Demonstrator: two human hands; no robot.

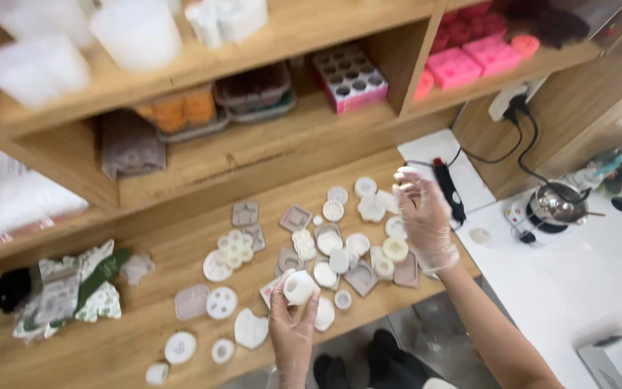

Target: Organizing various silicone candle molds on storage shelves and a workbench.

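The left hand [293, 335], in a thin clear glove, pinched a small white round mould [300, 286] between thumb and fingertips, lifted just above the near edge of the wooden surface [109, 346], tilted as if to show its hollow. The right hand [420, 216], gloved too, hovered with fingers spread beyond and to the right of that mould, apparently holding nothing, though blur hid the fingertips.

Beyond the held mould lay a loose scatter of pale moulds and cast pieces [325, 238], round, square and flower-shaped, spread flat and mostly apart, probably so each could be seen and picked singly. Far left of the mould sat a crumpled green and white bag [73, 288].

Shelves [253, 151] rose behind the surface, carrying white tubs [134, 32], lidded trays and pink moulds [462, 61]. To the right of the held mould stood a white counter [577, 281], with a small metal pot [556, 204] on a warmer, its black cable running up to a wall socket [510, 101]. A black-handled tool [449, 189] lay beside the right hand.
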